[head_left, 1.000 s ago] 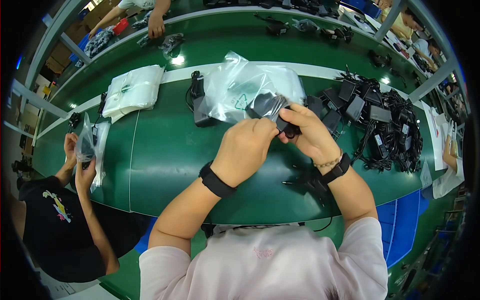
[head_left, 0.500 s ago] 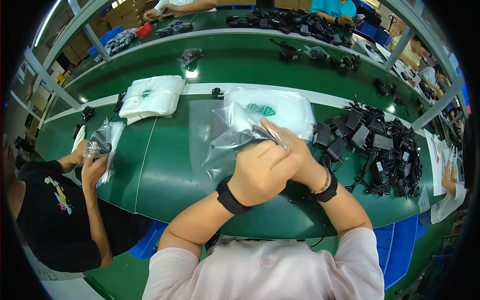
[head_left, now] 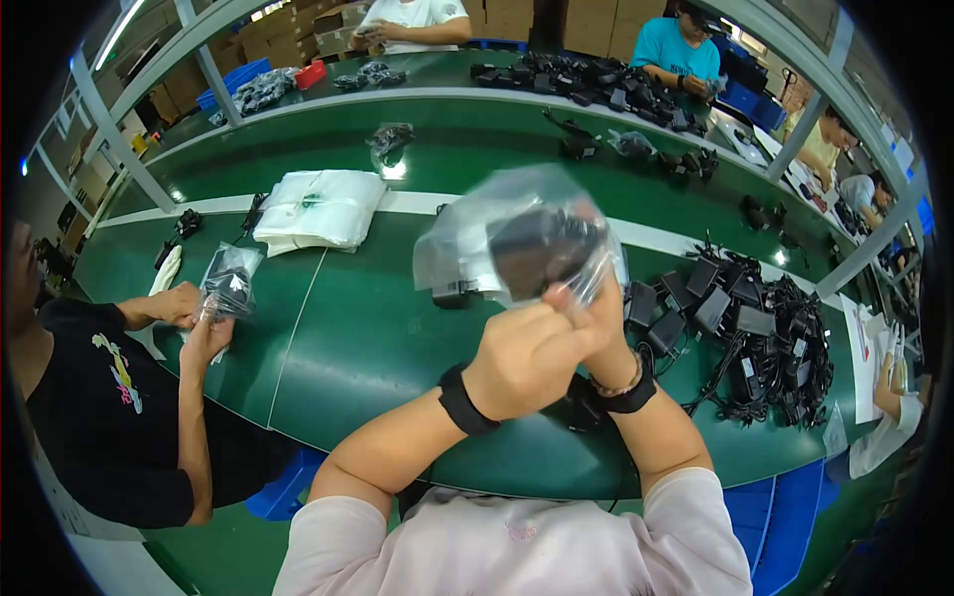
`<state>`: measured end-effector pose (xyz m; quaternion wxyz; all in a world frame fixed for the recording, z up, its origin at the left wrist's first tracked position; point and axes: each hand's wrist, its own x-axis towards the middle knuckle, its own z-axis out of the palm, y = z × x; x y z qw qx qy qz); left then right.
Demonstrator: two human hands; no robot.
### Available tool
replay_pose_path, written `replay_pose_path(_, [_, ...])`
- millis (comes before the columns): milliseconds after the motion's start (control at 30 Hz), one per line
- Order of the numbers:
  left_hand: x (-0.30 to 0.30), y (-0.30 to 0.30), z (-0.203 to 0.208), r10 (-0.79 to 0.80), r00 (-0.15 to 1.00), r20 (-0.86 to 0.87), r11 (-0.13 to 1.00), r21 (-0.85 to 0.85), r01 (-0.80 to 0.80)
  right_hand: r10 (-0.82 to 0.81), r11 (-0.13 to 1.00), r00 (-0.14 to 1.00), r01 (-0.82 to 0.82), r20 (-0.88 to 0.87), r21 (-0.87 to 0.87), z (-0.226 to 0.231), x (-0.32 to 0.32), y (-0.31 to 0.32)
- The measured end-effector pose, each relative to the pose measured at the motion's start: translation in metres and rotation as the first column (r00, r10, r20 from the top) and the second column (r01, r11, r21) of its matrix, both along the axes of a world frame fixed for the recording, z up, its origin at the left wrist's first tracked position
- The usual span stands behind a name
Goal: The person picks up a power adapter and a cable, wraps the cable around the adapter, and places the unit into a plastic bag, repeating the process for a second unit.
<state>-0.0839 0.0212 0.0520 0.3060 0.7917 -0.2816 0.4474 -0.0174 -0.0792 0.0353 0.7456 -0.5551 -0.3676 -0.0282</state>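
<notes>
Bag position: clear bag (head_left: 502,207), with a black adapter (head_left: 535,256) inside, was held up over the green surface (head_left: 368,338), just beyond the fingers.
Grip: right hand (head_left: 604,316) was clamped on the bag's lower right side; left hand (head_left: 527,360) was closed at its lower edge, fingertips partly hidden.
Forearms: angled inward from both sides, wrists near each other.
Bag appearance: puffed, wrinkled, see-through; adapter inside looked blurred.

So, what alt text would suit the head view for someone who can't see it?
Left hand and right hand together hold a clear plastic bag with a blurred dark object inside, over a green table; black power adapters lie piled to the right.
</notes>
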Motion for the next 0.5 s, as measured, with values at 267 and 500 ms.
replay_pose_path(267, [0.013,-0.01,-0.02,-0.091,0.996,-0.025,0.982,-0.167,0.085,0.087,0.868,0.937,-0.238,-0.338,-0.437,0.021,0.019,0.004])
replay_pose_path(500, [-0.02,0.023,0.032,0.403,0.896,-0.187,0.9,-0.099,-0.425,0.21,0.934,0.918,-0.291,-0.336,-0.21,-0.004,0.036,0.002])
